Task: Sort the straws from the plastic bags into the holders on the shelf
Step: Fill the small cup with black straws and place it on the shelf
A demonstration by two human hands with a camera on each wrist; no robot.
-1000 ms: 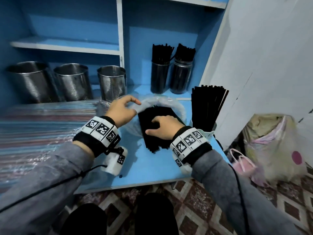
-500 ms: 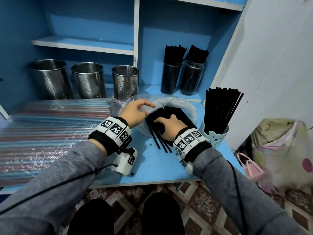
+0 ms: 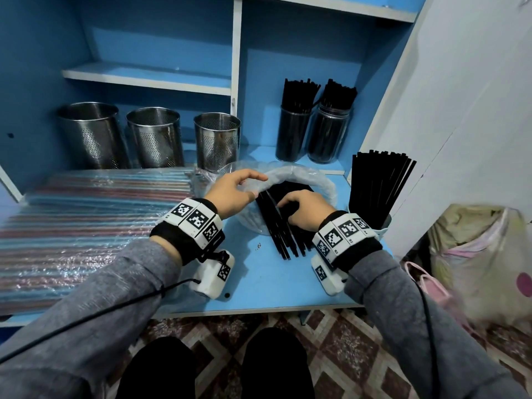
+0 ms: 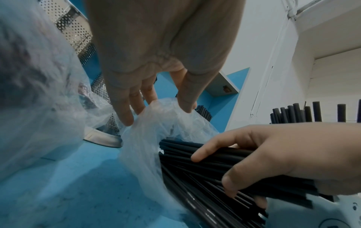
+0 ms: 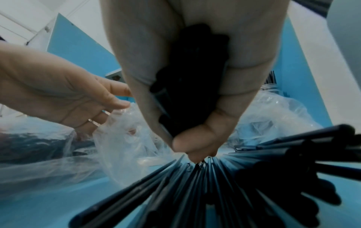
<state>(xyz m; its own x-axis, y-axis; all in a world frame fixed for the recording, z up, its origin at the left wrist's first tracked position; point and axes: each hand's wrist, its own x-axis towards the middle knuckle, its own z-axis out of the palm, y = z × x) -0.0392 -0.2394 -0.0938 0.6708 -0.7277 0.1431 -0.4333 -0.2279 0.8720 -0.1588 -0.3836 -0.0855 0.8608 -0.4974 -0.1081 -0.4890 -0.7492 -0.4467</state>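
Note:
A clear plastic bag lies on the blue shelf, with black straws fanning out of its mouth toward me. My left hand pinches the bag's rim between fingers and thumb. My right hand grips a bundle of the black straws, fingers curled round them. Three perforated steel holders stand at the back left. Two dark jars at the back hold black straws. A pale cup at the right holds more black straws.
Wrapped packs of coloured straws cover the shelf's left half. A white wall or cabinet side closes the right. A stuffed plastic bag sits on the patterned floor at the right. The shelf's front edge is near my wrists.
My right hand has drawn the black straws further out of the bag toward me, and they now fan across the shelf. My left hand keeps holding the bag's rim.

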